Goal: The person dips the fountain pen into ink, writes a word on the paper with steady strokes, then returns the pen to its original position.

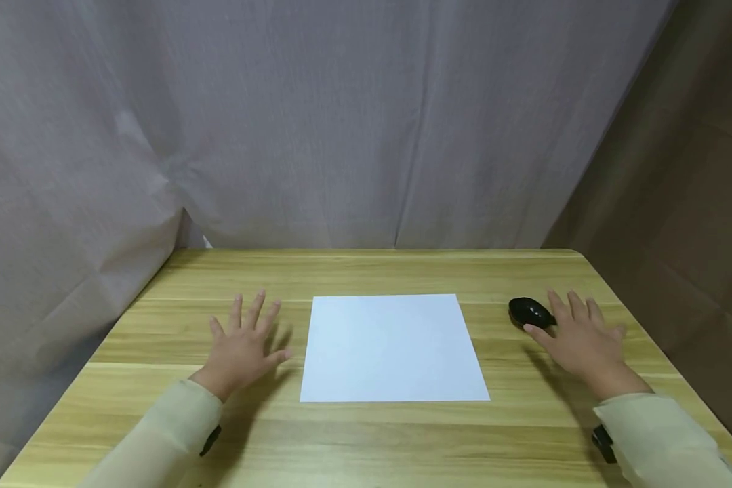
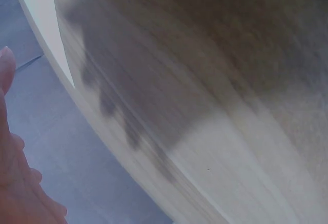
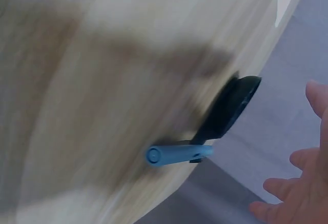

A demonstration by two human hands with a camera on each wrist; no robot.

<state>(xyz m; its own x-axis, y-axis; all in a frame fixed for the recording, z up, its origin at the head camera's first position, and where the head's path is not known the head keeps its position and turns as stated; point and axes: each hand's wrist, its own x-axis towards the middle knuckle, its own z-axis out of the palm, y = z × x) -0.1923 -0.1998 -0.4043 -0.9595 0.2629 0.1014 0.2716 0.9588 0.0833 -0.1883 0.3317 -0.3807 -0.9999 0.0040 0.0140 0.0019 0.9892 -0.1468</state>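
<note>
My left hand [image 1: 238, 351] is held over the table left of a white sheet of paper [image 1: 393, 349], fingers spread and nothing in it. Its palm edge and fingertips show at the side of the left wrist view. On the right, my right hand [image 1: 585, 342] is also spread, its thumb overlapping a glossy black oval object [image 1: 529, 312] in the head view. From the right wrist, that object looks like a rounded black head with a narrow neck, and a light blue cylinder [image 3: 177, 154] lies at its neck. The hand hides the cylinder in the head view.
The wood-grain table [image 1: 366, 444] has its far edge against a grey curtain [image 1: 293, 122]. A darker brown curtain [image 1: 689, 224] hangs along the right side. Both hands cast shadows on the tabletop.
</note>
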